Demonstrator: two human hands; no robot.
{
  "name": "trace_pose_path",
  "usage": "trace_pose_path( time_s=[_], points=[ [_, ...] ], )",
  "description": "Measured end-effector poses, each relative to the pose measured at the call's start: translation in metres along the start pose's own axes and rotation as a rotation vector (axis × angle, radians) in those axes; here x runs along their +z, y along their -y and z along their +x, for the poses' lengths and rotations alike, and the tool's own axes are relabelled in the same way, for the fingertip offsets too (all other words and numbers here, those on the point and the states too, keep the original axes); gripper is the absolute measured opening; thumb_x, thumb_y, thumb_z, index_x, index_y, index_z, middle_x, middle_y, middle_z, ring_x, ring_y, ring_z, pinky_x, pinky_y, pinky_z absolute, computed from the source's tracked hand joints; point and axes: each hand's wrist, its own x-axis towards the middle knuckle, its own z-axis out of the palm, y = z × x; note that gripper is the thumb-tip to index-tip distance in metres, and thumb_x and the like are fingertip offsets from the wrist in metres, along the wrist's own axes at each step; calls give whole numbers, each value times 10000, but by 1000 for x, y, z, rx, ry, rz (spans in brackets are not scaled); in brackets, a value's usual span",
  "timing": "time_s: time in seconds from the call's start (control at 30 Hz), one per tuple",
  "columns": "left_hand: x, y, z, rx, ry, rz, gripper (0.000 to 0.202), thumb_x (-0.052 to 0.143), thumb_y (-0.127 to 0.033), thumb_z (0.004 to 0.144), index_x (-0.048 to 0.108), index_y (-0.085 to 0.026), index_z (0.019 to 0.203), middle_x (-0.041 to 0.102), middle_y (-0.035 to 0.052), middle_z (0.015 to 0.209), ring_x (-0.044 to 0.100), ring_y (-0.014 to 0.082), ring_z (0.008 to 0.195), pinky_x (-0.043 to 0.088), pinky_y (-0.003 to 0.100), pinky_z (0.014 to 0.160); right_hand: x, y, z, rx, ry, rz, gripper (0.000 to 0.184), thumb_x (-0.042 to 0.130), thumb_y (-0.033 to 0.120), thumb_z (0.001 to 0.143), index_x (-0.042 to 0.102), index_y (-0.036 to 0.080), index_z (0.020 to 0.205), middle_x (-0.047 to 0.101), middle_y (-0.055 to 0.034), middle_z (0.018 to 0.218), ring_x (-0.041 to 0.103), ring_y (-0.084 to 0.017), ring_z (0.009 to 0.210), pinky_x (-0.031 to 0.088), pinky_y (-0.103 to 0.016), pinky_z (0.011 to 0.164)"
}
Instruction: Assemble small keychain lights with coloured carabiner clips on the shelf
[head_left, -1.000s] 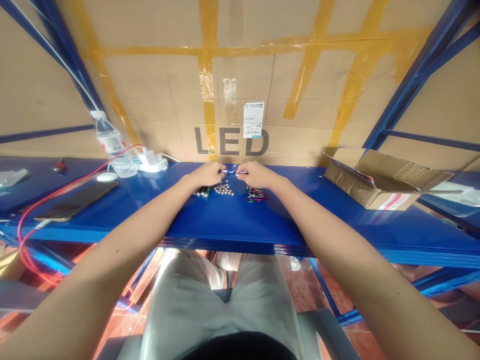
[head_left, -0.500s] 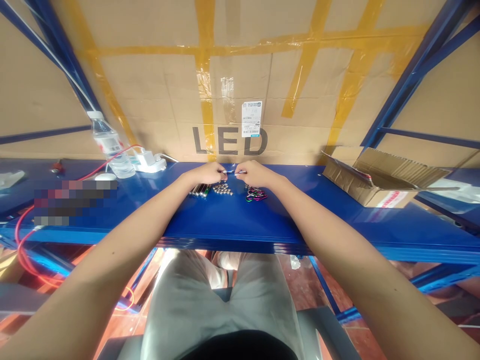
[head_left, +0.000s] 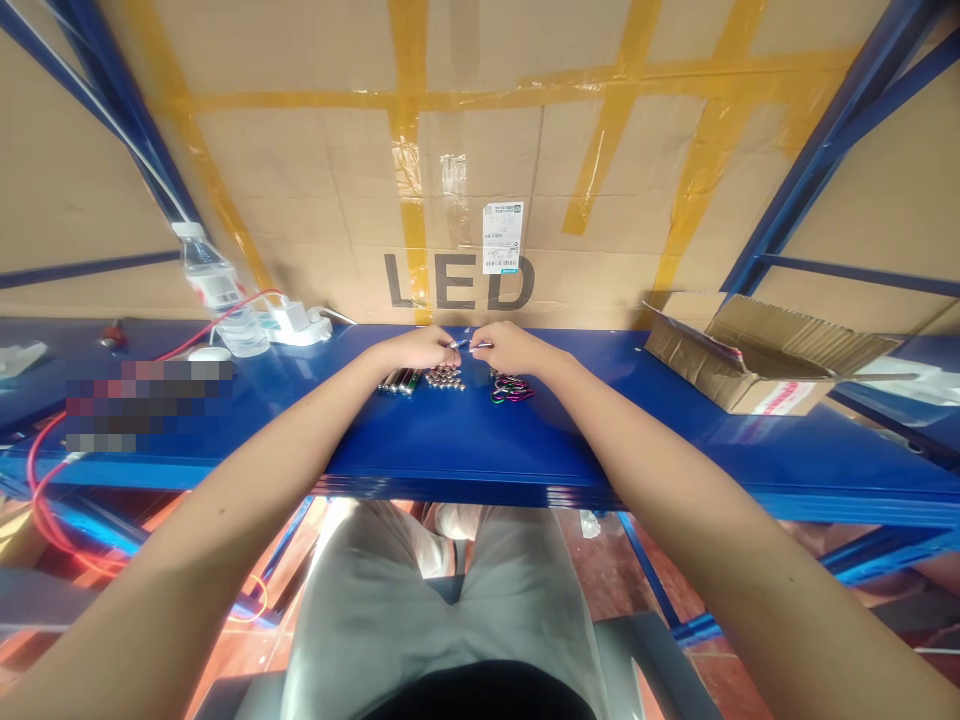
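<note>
My left hand [head_left: 415,349] and my right hand [head_left: 512,348] meet at the back of the blue shelf [head_left: 465,440], both pinched on a small metal part [head_left: 466,344] held between their fingertips. Just in front of the hands lie a row of small dark cylinders [head_left: 398,380], a heap of several silver pieces [head_left: 444,377] and a cluster of coloured carabiner clips [head_left: 511,388]. What the held part is exactly is too small to tell.
A water bottle [head_left: 212,285] and a white charger block [head_left: 300,322] with a red cable [head_left: 52,500] stand at the left. An open cardboard box [head_left: 765,355] sits at the right. A large taped carton marked LED [head_left: 457,200] forms the back wall.
The hands stay pinched together on the small part, with only slight finger shifts. The view has nudged a little.
</note>
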Motion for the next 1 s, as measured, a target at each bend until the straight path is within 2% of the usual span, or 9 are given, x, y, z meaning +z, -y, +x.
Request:
trace_pose_path(
  time_s=[0.13,0.23,0.33,0.43,0.57,0.73,1.0],
  points=[
    [1,3,-3,63,-65,-49,270,562,-261,813,738,-181,1000,761,91,1024,681,208,895,490,297,750,1,-2,1,6,22,30,187,552,202,963,733,167,935,721,-73,889,616,-179,776,451,-290,735],
    [4,4,-7,101,-191,-79,288,507,-204,839,701,-171,1049,723,91,984,649,193,837,481,305,726,1,-2,3,16,3,117,196,536,194,967,715,163,895,674,-44,786,583,-157,704,443,-284,688],
    [8,1,-12,170,-330,-44,213,525,-244,887,676,-180,1023,690,70,957,611,181,813,467,309,735,0,2,4,57,-6,281,176,537,171,967,687,152,876,606,-17,684,530,-127,599,435,-268,611],
    [12,-5,-16,221,-406,15,179,594,-310,890,648,-188,1010,616,19,816,547,157,721,430,289,682,0,6,3,100,18,434,171,548,151,963,655,149,829,559,-1,636,476,-99,533,397,-240,520],
    [15,-12,-20,239,-408,38,186,657,-330,858,633,-190,979,565,-14,760,505,136,675,391,265,641,0,7,1,108,54,605,168,617,137,926,636,154,760,606,-13,659,492,-91,546,373,-228,486],
    [16,-15,-22,246,-428,29,221,666,-306,855,642,-187,1039,569,-23,744,504,137,673,376,266,634,0,2,2,86,97,775,100,734,161,880,640,151,846,669,-33,684,524,-99,563,360,-215,447],
    [13,-15,-25,330,-415,50,227,626,-333,925,718,-203,1086,688,9,837,568,152,717,404,284,673,0,-4,4,89,126,870,200,735,110,890,554,159,819,708,-71,694,515,-79,517,333,-189,414]
  ],
)
